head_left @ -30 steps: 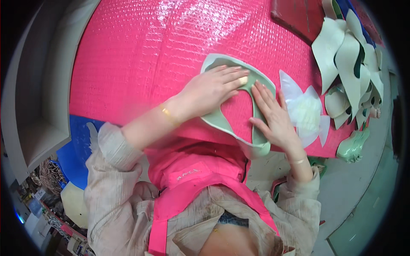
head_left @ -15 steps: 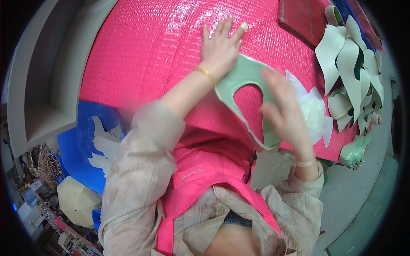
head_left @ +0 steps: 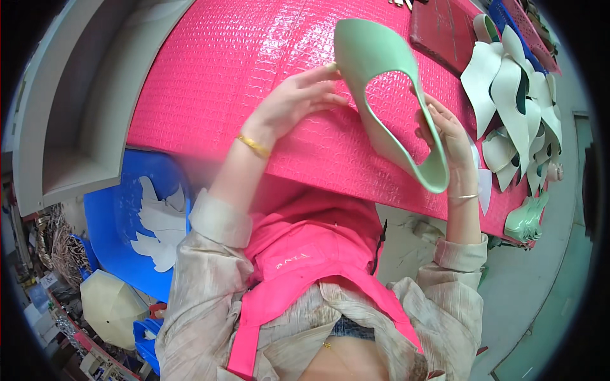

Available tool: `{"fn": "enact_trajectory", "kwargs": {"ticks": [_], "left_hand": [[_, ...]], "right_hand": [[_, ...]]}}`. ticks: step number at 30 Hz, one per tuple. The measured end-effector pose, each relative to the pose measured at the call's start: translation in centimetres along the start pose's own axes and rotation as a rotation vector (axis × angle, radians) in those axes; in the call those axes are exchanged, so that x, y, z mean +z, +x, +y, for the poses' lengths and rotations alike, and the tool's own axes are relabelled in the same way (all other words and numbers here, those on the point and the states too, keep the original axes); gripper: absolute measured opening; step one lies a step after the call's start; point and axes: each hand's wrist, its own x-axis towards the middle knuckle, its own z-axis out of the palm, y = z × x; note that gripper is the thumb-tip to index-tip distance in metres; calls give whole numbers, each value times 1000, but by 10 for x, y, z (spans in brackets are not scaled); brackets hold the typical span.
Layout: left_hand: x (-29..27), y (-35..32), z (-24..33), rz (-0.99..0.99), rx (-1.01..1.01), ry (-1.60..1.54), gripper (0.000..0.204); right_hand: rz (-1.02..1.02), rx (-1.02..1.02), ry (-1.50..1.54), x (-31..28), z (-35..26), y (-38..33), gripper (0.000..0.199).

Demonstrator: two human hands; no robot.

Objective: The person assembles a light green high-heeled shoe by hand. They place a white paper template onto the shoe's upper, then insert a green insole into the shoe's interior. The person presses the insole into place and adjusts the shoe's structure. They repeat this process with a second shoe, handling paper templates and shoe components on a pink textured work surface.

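Work surface: a bright pink, quilted-texture table covering [head_left: 241, 82] fills the upper centre of the frame; its near edge curves from middle left down to the lower right, just above the person's pink apron [head_left: 318, 254].
Open room: the upper-left stretch of the pink covering is bare; the right side is crowded.
Held piece: a mint-green, U-shaped flat cutout of leather-like sheet [head_left: 387, 95] is lifted above the covering, upper centre-right, its open side facing right.
Left hand [head_left: 298, 98]: forearm reaches up from lower centre, fingers extended, fingertips touching the cutout's rounded top end; a gold bracelet sits at the wrist.
Right hand [head_left: 448, 143]: raised at centre right, fingers curled around the cutout's lower arm, gripping it.
Right edge: a heap of cream and green cutouts [head_left: 515, 95] lies just beside the right hand, spilling toward the table's right edge.
Upper right: a dark red flat board [head_left: 445, 32].
Lower left: a blue plastic tub holding white cutouts [head_left: 140, 222], below the table edge.
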Motion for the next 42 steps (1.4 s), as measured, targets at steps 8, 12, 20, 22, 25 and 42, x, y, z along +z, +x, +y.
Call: {"fn": "enact_trajectory", "kwargs": {"ticks": [8, 12, 20, 22, 25, 42], "left_hand": [[52, 23, 12, 303, 251, 124, 28], [67, 31, 11, 401, 395, 104, 22], [56, 42, 19, 461, 397, 156, 15], [53, 45, 14, 418, 315, 210, 16], [54, 56, 7, 422, 290, 266, 15], [57, 60, 10, 300, 710, 915, 30]], "right_hand": [[321, -496, -1092, 93, 3, 9, 28], [269, -293, -1113, 101, 13, 46, 32], [436, -418, -1231, 139, 36, 24, 30], [467, -300, -1234, 142, 47, 1, 28], [485, -290, -1375, 143, 61, -32, 22], [381, -369, -408, 41, 21, -25, 31]]}}
